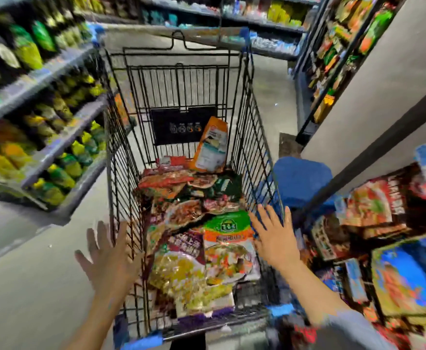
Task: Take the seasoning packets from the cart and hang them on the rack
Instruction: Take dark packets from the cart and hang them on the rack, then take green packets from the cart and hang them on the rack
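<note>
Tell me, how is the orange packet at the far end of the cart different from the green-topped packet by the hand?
The orange packet stands up, leaning in the far corner of the cart; the green-topped packet lies flat on the pile. The orange packet is alone, away from both hands; the green-topped packet is right beside the right hand. Both are inside the cart, and neither is held.

Shelf goods (pixel 27 54) blurred, labels unreadable; lower packets (pixel 181 269) buried.
</note>
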A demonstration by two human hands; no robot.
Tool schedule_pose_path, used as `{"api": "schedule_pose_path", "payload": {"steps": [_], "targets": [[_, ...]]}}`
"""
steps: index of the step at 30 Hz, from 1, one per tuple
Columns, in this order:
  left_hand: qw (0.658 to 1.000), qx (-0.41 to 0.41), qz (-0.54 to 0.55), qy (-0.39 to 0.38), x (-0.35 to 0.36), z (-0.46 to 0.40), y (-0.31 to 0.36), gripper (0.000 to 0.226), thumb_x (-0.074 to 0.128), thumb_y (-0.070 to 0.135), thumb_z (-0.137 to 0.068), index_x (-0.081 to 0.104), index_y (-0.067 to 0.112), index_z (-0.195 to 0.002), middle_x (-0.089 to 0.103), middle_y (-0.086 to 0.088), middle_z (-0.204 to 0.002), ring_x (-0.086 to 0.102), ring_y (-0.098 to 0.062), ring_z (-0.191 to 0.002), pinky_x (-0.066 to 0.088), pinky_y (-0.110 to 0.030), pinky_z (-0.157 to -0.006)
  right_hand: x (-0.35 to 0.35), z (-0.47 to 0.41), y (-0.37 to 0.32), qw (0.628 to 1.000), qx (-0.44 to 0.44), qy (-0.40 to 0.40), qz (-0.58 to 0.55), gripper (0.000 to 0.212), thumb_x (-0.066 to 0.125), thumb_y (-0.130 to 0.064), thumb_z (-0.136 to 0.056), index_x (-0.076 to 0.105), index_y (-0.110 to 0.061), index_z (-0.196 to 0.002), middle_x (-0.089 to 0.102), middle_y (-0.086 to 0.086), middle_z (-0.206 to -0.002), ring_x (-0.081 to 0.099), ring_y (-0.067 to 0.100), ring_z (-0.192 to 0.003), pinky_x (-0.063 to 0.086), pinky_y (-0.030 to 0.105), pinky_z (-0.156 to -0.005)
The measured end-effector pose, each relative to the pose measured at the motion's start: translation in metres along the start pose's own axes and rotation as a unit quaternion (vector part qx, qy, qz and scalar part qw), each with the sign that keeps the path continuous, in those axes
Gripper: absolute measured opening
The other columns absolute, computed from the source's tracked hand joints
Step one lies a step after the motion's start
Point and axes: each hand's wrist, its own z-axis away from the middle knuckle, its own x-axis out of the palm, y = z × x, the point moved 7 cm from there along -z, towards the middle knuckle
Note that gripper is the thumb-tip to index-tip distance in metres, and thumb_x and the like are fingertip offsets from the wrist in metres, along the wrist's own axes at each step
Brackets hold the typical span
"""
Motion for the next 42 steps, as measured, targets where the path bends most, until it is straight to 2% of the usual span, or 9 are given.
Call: {"api": "schedule_pose_path", "payload": {"steps": [4,7,12,14,16,21,29,35,42], "targets": [[0.998,0.051,0.022,0.013,0.007,-0.01,0.01,0.085,0.034,0.066,-0.074,0.032,0.023,-0.147,0.021,-0.018,-0.154,0.014,-0.036,-0.142,0.016,-0.063,-0.106,-0.008,0.004,0.001,0.997,-0.017,0.068,0.029,0.064,0.061,-0.041,-0.082,0.045,-0.018,-0.139,0.037,0.009,-0.148,0.033,0.031,-0.137,0.006,0.063,-0.112],[0.995,0.068,0.075,0.014,0.01,-0.019,0.013,0.088,0.039,0.064,-0.072,0.029,0.02,-0.148,0.01,-0.018,-0.157,0.007,-0.036,-0.144,0.014,-0.058,-0.111,-0.005,0.001,0.004,0.999,0.003,0.049,0.017,0.071,0.067,-0.044,-0.078,0.044,-0.017,-0.14,0.036,0.009,-0.148,0.032,0.03,-0.138,0.009,0.06,-0.113],[0.981,0.114,0.154,0.009,0.015,-0.036,0.026,0.098,0.032,0.083,-0.074,0.019,0.022,-0.15,-0.012,-0.007,-0.158,-0.007,-0.031,-0.145,0.007,-0.05,-0.114,-0.006,-0.011,0.015,0.998,0.02,0.056,0.009,0.078,0.072,-0.046,-0.071,0.047,-0.014,-0.138,0.041,0.014,-0.145,0.035,0.033,-0.136,0.014,0.059,-0.112],[0.978,0.125,0.167,0.007,0.016,-0.048,0.034,0.096,0.057,0.068,-0.074,0.019,0.025,-0.15,-0.016,-0.005,-0.157,-0.009,-0.03,-0.145,0.01,-0.054,-0.113,-0.005,-0.017,0.021,0.998,0.031,0.05,0.007,0.079,0.073,-0.047,-0.069,0.05,-0.014,-0.136,0.044,0.014,-0.142,0.038,0.033,-0.134,0.013,0.058,-0.113],[0.976,0.126,0.176,0.003,0.02,-0.063,0.042,0.106,0.082,0.04,-0.068,0.016,0.028,-0.15,-0.017,-0.003,-0.157,-0.011,-0.028,-0.145,0.013,-0.056,-0.113,-0.004,-0.025,0.028,0.998,0.043,0.043,0.013,0.074,0.066,-0.049,-0.072,0.051,-0.015,-0.135,0.045,0.014,-0.142,0.038,0.032,-0.134,0.012,0.058,-0.114],[0.969,0.176,0.171,-0.004,0.029,-0.114,0.071,0.109,0.087,0.027,-0.063,0.02,0.027,-0.149,-0.006,-0.015,-0.158,-0.006,-0.031,-0.145,0.008,-0.056,-0.112,0.0,-0.049,0.049,0.996,0.085,0.019,0.012,0.071,0.035,-0.056,-0.078,0.05,-0.018,-0.136,0.044,0.012,-0.143,0.038,0.03,-0.135,0.01,0.061,-0.113],[0.967,0.244,0.075,-0.003,0.039,-0.213,0.122,0.101,0.083,0.041,-0.065,0.03,0.019,-0.148,0.009,-0.018,-0.156,0.012,-0.036,-0.143,0.016,-0.062,-0.108,-0.007,-0.091,0.079,0.991,0.134,0.023,-0.008,0.071,0.03,-0.063,-0.08,0.055,-0.022,-0.132,0.05,0.01,-0.139,0.043,0.027,-0.132,0.014,0.063,-0.109],[0.964,0.264,0.037,-0.01,0.046,-0.264,0.157,0.09,0.054,0.062,-0.072,0.028,0.022,-0.148,0.011,-0.012,-0.158,0.013,-0.032,-0.143,0.017,-0.062,-0.107,0.001,-0.115,0.099,0.984,0.177,-0.023,-0.016,0.072,0.035,-0.067,-0.078,0.045,-0.029,-0.139,0.041,0.003,-0.147,0.033,0.021,-0.139,0.002,0.062,-0.112],[0.963,0.267,0.021,-0.009,0.056,-0.283,0.19,0.09,0.033,0.073,-0.073,0.023,0.026,-0.149,0.007,-0.009,-0.158,0.005,-0.03,-0.145,0.013,-0.059,-0.11,0.0,-0.127,0.127,0.981,0.185,0.017,-0.05,0.073,0.049,-0.067,-0.072,0.055,-0.025,-0.132,0.052,0.007,-0.138,0.046,0.024,-0.13,0.004,0.062,-0.111]]}}
